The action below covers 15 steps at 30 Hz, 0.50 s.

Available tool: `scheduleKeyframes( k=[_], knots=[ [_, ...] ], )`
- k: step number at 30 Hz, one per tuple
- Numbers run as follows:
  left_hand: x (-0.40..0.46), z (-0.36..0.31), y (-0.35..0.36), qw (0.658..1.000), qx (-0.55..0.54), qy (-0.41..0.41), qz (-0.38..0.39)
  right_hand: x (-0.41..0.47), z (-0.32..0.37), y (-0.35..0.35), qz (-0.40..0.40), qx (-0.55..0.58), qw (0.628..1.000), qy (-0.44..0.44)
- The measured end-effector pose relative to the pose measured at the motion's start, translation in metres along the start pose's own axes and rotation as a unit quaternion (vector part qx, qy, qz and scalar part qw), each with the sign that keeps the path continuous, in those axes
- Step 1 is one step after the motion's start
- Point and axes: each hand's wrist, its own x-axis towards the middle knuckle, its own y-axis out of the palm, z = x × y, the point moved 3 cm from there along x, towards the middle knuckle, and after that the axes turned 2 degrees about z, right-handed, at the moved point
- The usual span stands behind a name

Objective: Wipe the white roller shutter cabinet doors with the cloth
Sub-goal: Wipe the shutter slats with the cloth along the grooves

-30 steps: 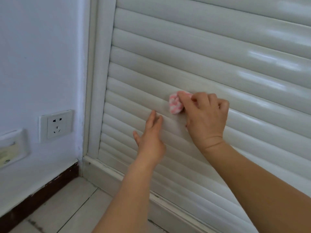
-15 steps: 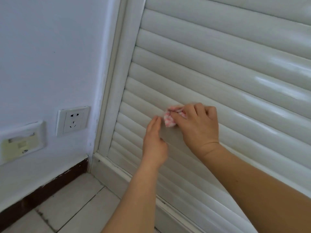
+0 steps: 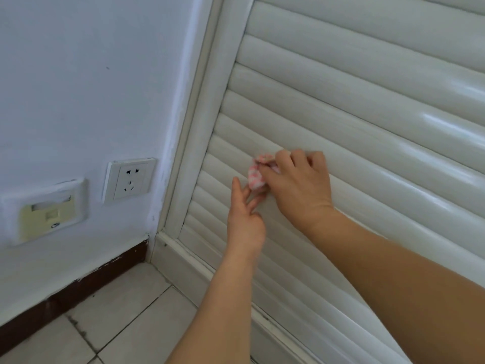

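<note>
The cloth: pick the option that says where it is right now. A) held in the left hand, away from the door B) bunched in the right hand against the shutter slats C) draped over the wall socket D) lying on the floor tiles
B: the pink and white cloth is bunched in the right hand's fingers and pressed on the shutter door slats; the left hand lies beside it with straight fingers.

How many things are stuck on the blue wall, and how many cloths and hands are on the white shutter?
Wall plates: 2, a power socket and a yellowed wall plate
Cloths: 1, a pink and white cloth
Hands: 2, the left hand and the right hand, on the roller shutter door
Total: 5
</note>
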Motion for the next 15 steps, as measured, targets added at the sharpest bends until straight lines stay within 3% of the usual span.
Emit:
scheduleKeyframes(
  k=[5, 10, 15],
  knots=[
    [-0.001, 0.008, -0.005, 1.000, 0.010, 0.005, -0.021, 0.022, 0.017, 0.012, 0.032, 0.001, 0.999, 0.015],
    [-0.001, 0.022, -0.007, 0.998, -0.031, -0.006, -0.057, -0.009, 0.018, 0.013, -0.025, 0.049, 0.998, -0.034],
    [0.000, 0.024, -0.013, 0.995, -0.074, -0.041, -0.056, -0.019, 0.018, 0.011, -0.004, 0.043, 0.998, -0.053]
  ],
)
